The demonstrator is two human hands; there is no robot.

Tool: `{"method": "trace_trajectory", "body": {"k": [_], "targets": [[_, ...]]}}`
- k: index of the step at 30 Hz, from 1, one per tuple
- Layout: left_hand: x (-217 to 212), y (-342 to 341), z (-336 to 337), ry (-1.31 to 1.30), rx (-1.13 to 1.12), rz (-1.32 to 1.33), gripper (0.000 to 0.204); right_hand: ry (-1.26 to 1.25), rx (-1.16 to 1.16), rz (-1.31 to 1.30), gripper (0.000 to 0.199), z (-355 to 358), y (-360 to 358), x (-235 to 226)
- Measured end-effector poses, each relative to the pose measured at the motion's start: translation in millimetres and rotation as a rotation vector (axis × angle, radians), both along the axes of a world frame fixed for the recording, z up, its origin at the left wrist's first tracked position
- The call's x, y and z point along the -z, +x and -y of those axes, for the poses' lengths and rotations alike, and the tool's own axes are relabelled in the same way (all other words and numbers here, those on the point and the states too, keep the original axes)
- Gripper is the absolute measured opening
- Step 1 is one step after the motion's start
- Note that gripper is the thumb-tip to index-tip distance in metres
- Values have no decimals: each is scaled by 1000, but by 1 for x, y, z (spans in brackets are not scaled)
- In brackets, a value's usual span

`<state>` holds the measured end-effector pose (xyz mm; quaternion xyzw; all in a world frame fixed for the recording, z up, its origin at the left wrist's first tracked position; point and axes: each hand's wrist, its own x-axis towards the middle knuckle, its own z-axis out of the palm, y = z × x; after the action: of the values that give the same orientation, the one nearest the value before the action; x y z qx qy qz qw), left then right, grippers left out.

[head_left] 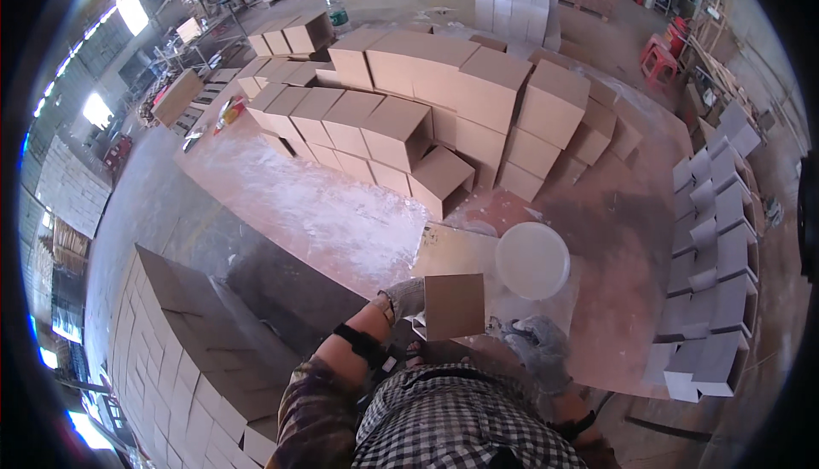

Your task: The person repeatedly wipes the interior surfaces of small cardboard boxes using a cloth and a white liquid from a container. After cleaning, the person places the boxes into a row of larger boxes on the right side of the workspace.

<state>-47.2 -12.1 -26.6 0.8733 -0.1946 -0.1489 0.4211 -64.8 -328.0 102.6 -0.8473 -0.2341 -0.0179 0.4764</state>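
My left hand (404, 298), in a grey work glove, grips the left edge of a small brown cardboard box (454, 305) held just above the near edge of the dusty table (281, 196). My right hand (537, 345), also gloved, hovers to the right of the box with fingers loosely curled and nothing in it. A round white plastic tub (532, 259) stands just beyond the box on a flat cardboard sheet (452, 251).
Many folded brown boxes (444, 102) are piled across the far half of the table. A tall stack of flat cardboard blanks (183, 358) stands to my left. Grey-white boxes (712, 273) line the right side, and a white stack (512, 0) sits at the back.
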Motion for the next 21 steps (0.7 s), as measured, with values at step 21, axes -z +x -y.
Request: {"method": "trace_trajectory", "body": {"k": [21], "targets": [[43, 6, 8, -64, -245, -271, 41, 22, -45, 39, 16, -56, 49, 4]]}}
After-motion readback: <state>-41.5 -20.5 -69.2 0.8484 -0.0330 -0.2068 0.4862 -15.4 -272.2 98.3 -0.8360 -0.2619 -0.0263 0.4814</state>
